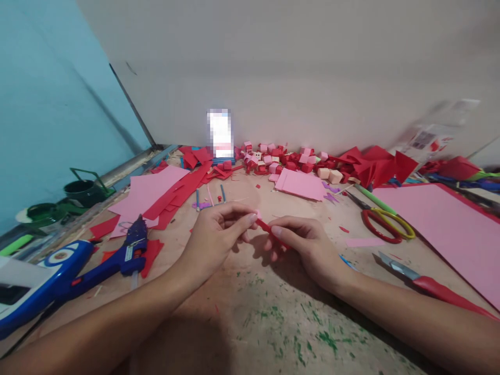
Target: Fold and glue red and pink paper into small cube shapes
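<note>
Both hands meet over the middle of the desk (250, 328), where a narrow red paper strip (263, 225) is held up between them, with a small pink piece (258, 214) at its left end. The left hand (219, 229) pinches that end between thumb and forefinger, its other fingers curled underneath; the right hand (310, 242) has its thumb pressed on the strip's other end, with its fingers bent beneath, gripping it as well. Below the hands, green marks (291, 333) speckle the desk's surface. To the left lie a dark blue glue gun (130, 252) and, just beside it, a blue-and-white device (58, 260) cut off by the picture's edge. Farther back on that side, red paper strips (175, 195) overlap a pink sheet (150, 187). Beyond the hands, a heap of small red and pink paper cubes (269, 159) spreads along the foot of the pale wall (273, 67), next to an upright bright screen (221, 133) whose content is blurred out. A stack of pink paper (299, 184) lies in front of the heap. On the right are scissors (385, 224) with one red and one yellow handle loop, a red-handled blade (437, 289) nearer the right forearm, and a large pink sheet (449, 229) at the far right.
</note>
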